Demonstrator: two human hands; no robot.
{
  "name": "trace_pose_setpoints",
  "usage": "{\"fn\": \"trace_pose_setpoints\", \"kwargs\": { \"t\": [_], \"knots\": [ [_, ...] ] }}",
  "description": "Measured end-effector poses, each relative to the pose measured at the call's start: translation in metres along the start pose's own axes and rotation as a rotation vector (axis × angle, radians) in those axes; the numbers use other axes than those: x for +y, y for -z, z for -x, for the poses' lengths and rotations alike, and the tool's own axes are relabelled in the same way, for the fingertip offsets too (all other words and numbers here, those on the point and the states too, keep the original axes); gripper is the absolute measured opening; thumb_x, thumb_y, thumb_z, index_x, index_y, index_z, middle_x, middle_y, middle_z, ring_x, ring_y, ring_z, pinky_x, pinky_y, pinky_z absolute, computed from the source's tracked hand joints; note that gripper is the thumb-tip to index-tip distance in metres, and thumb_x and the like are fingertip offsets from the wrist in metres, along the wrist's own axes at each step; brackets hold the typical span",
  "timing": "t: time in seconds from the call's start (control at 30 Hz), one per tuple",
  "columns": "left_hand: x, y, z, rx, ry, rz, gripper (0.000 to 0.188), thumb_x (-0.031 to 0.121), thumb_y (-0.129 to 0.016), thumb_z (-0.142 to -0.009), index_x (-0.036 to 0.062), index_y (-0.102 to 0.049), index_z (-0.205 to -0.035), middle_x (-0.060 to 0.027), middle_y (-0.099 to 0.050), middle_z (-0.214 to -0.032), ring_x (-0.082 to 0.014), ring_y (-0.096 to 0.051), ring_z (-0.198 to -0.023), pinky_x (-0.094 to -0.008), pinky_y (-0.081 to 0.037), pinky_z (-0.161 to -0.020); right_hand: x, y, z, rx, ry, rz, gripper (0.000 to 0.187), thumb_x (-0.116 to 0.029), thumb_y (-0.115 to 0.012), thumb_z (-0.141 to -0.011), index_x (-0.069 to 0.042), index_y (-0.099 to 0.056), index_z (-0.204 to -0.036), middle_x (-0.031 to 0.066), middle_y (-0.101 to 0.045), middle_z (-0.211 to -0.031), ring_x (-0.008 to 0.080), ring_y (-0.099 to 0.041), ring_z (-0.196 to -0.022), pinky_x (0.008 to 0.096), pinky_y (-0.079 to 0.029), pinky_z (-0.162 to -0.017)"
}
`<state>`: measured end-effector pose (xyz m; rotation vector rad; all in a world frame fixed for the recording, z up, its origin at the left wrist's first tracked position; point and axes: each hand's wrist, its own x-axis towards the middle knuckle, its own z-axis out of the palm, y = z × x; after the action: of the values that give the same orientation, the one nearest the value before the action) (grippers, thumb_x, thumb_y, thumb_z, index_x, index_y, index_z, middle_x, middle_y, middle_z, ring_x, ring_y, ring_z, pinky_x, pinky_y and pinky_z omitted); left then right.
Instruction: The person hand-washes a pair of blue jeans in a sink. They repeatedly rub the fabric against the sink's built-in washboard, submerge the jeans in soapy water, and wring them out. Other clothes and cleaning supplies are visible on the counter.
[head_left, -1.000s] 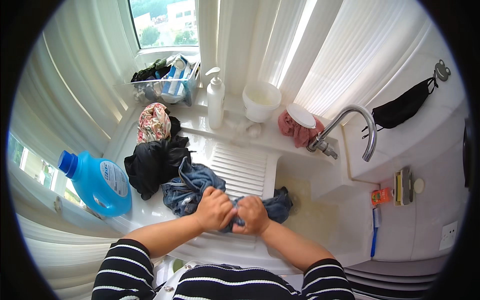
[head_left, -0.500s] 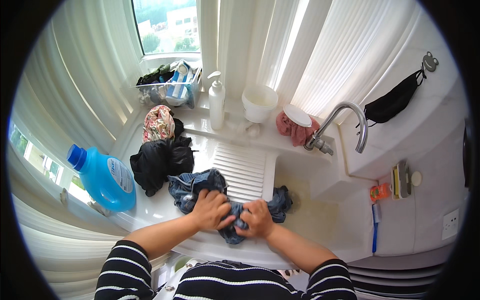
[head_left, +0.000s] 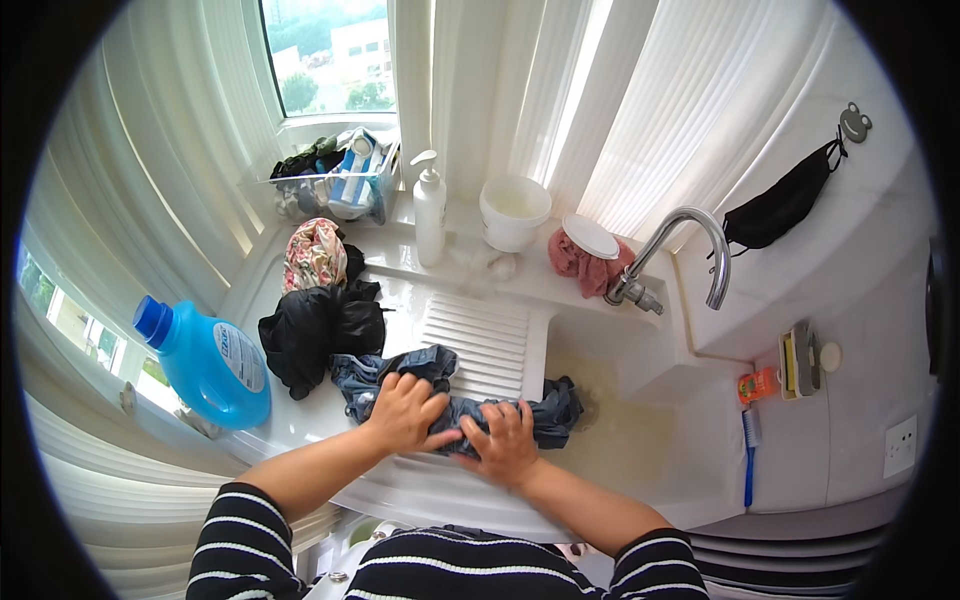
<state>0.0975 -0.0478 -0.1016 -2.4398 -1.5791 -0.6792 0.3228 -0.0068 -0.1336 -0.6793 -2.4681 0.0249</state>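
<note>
1. Well left of the white ribbed washboard (head_left: 475, 340), I see a large blue bottle (head_left: 215, 365) standing near the counter's edge, perhaps set aside to leave elbow room.
2. Closer to the washboard's left, black cloth (head_left: 318, 335) lies heaped, with a floral cloth (head_left: 314, 255) behind it; bunching them there seems to leave the ribs to the denim.
3. Beyond the washboard's far left corner, a clear bin (head_left: 378, 185) sits by the window; its walls presumably stop the packets from spilling.
4. At the washboard's near left, the left hand (head_left: 403, 412) lies on a denim garment (head_left: 463, 408), fingers bent over it, thumb stretched rightward. The palm is hidden, so I cannot tell whether it pinches cloth.
5. Behind the washboard, a white pump bottle (head_left: 430, 215) stands upright, probably so its nozzle is easy to press.
6. The denim lies bunched across the washboard's near part, its right end drooping past the edge; the ribs likely give it grip.
7. At the washboard's near right, the right hand (head_left: 503, 440) rests on the denim, fingers parted; I cannot tell whether any cloth is pinched beneath.
8. Behind the washboard, rightward, come a white tub (head_left: 515, 215) and pink cloth (head_left: 575, 265) under a white lid (head_left: 591, 237).
9. Right of the washboard, a chrome tap (head_left: 722, 262) arches toward the basin (head_left: 655, 370), presumably so its water lands inside.
10. Far right of the washboard, a black mask (head_left: 785, 210) hangs from a hook (head_left: 855, 122), probably to stay dry.
</note>
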Motion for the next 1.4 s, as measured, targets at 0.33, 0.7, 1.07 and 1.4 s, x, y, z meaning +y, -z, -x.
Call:
{"fn": "trace_pose_setpoints", "kwargs": {
  "t": [0.33,0.7,1.07,1.4],
  "knots": [
    [-0.040,-0.014,-0.075,-0.093,0.236,0.063,0.038,0.047,-0.063,-0.083,0.0095,-0.071,-0.079,-0.0128,-0.064,-0.081,-0.0319,-0.060,-0.079,-0.0454,-0.044,-0.074,0.051,-0.002,-0.068,-0.098,-0.200,-0.222,0.059,-0.052,-0.077,-0.067,-0.013,-0.065,-0.110,0.0148,-0.057,-0.117,0.0340,-0.052,-0.111,0.0472,-0.044,-0.093],
    [-0.064,-0.042,-0.088,0.231,0.363,-0.087,0.018,0.020,-0.062,-0.083,0.0059,-0.065,-0.073,-0.0109,-0.063,-0.075,-0.0337,-0.059,-0.083,-0.0466,-0.044,-0.079,0.062,-0.039,-0.118,0.002,-0.662,-0.106,0.059,-0.039,-0.075,-0.070,-0.010,-0.062,-0.120,0.0174,-0.050,-0.134,0.0381,-0.047,-0.123,0.0473,-0.042,-0.099],
    [0.032,-0.021,-0.031,0.207,-0.119,0.137,0.027,0.035,-0.070,-0.074,0.0127,-0.057,-0.065,-0.0051,-0.047,-0.065,-0.0243,-0.052,-0.066,-0.0376,-0.039,-0.068,0.032,0.001,-0.008,0.151,0.149,-0.178,0.048,-0.040,-0.078,-0.061,-0.011,-0.061,-0.095,0.0077,-0.059,-0.095,0.0280,-0.059,-0.087,0.0405,-0.046,-0.079],
    [0.001,-0.012,-0.070,-0.312,0.145,0.023,0.049,0.055,-0.055,-0.089,0.0087,-0.070,-0.093,-0.0100,-0.067,-0.092,-0.0285,-0.060,-0.093,-0.0452,-0.037,-0.090,0.046,0.013,-0.040,-0.209,-0.332,-0.395,0.060,-0.046,-0.075,-0.072,-0.017,-0.060,-0.123,0.0168,-0.056,-0.123,0.0351,-0.054,-0.114,0.0487,-0.042,-0.092]
  ]
}}
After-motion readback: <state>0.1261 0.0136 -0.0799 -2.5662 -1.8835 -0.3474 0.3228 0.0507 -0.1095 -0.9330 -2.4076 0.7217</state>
